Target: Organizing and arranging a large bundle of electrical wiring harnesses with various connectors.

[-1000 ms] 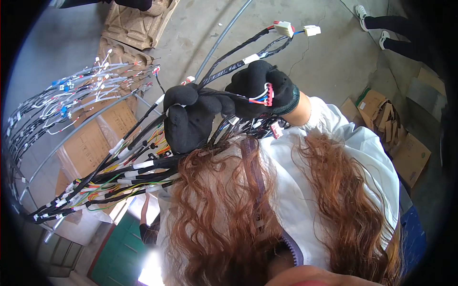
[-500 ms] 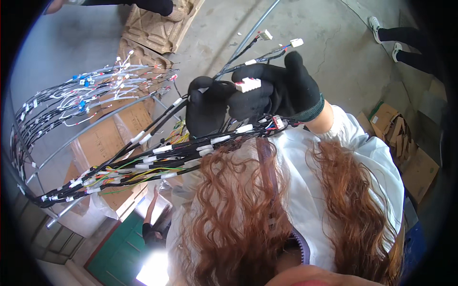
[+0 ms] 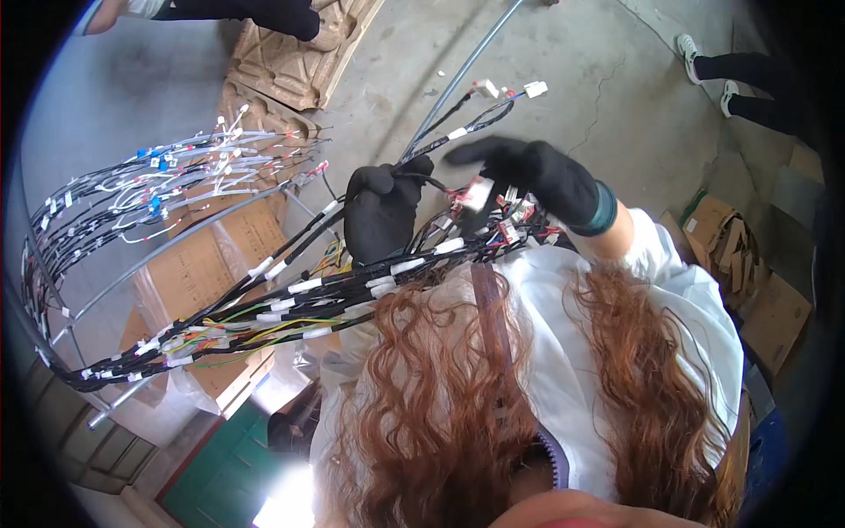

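Observation:
My left hand (image 3: 380, 216), in a black glove, is closed around a black cable bundle (image 3: 299, 231) of a wire harness. Beyond its fist, branches rise to a white connector (image 3: 534, 89) and a cream connector (image 3: 485, 88). My right hand (image 3: 550, 183), gloved too and partly blurred, has fingers stretched out toward the left hand. Just below those fingers is a blurred white connector (image 3: 478, 194) with red on its side; I see no grip on it. More harness branches (image 3: 405, 266) with white labels lie across the front of my white jacket, with small connectors (image 3: 510, 231) at their ends.
A metal tube frame (image 3: 189, 231) carries another harness (image 3: 132, 189) with many white and blue connectors at left. Cardboard boxes (image 3: 207, 264) stand under it. Moulded brown pallets (image 3: 295, 53) lie at the back. A person's legs (image 3: 748, 92) show at far right, near flattened cardboard (image 3: 722, 238).
My right hand has moved right and down, away from my left, and its fingers have stretched out. The red-and-white connector has dropped lower. My left hand keeps its grip.

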Demonstrator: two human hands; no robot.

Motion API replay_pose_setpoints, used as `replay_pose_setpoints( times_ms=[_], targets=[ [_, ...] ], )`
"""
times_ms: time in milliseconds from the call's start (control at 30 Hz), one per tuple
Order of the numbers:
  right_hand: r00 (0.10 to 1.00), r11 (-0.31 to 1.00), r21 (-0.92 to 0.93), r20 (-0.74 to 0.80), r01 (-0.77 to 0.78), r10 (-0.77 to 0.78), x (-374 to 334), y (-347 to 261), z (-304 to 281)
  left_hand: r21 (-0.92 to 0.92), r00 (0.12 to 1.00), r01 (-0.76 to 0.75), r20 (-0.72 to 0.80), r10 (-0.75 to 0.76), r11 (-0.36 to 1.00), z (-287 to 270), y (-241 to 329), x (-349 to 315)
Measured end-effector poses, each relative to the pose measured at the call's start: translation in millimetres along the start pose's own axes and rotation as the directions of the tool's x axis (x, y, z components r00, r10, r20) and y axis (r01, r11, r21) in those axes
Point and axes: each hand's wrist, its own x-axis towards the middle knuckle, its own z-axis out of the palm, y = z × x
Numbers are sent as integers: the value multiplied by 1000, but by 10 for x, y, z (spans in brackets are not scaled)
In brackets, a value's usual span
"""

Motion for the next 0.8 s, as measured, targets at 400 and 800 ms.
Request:
replay_pose_setpoints(
  times_ms=[400,800],
  targets=[
    [884,941,-336,-429,37,-188,110,301,-429,25,999,37,34,-38,999,122,39,-41],
    [778,853,463,-434,-241,455,154,13,-127,-18,980,146,-135,-148,989,157,106,-145]
  ],
)
